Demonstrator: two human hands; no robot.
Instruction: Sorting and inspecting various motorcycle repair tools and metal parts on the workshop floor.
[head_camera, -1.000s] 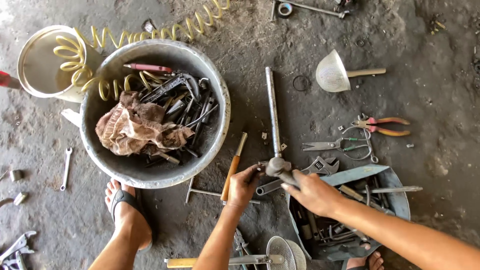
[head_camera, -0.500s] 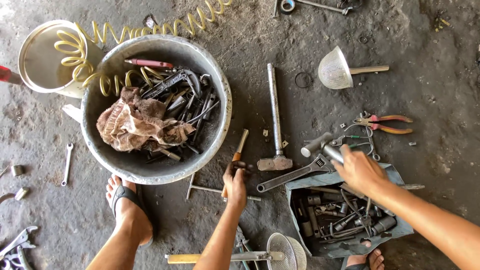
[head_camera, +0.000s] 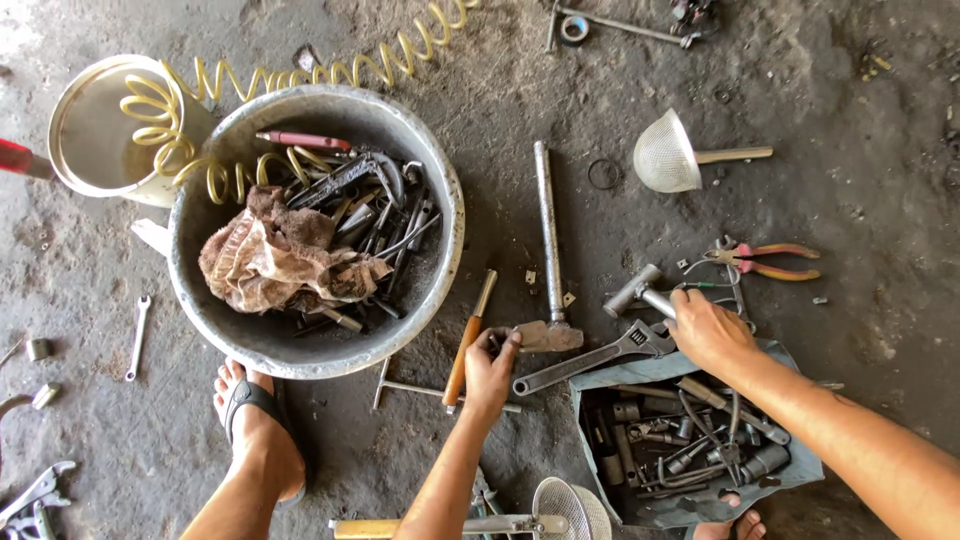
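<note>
Landmark for this report: the large grey metal basin (head_camera: 315, 225) standing on the concrete floor (head_camera: 850, 90).

Left of the basin a small silver spanner (head_camera: 137, 337) lies flat on the floor, and a cream-coloured round tin (head_camera: 100, 130) stands at the basin's upper left. A yellow coiled air hose (head_camera: 300, 70) runs from the tin across the basin's rim, draped there rather than stowed. Inside the basin a crumpled brown rag (head_camera: 275, 260) rests on a heap of dark steel tools (head_camera: 375, 215), loosely dumped as bulk storage. Below the basin a foot in a black sandal (head_camera: 250, 410) is planted, consistent with a squatting posture.

Just right of the basin, a wooden-handled tool (head_camera: 468, 340) lies angled on the floor. The left hand (head_camera: 492, 365) is curled at it, fingertips pinching a small item I cannot identify; its grip is closed. Beside it lies a long steel-handled hammer (head_camera: 550, 250), head toward the person, within easy reach.

Further right of the basin, an adjustable steel wrench (head_camera: 590, 362) lies diagonally. The right hand (head_camera: 708, 330) is clenched around a short grey metal cylinder (head_camera: 635, 290), lifted just above a grey open tray of sockets and fittings (head_camera: 690, 450). A white mesh strainer (head_camera: 668, 152) and red-handled pliers (head_camera: 765, 260) lie far right of the basin, set aside.
</note>
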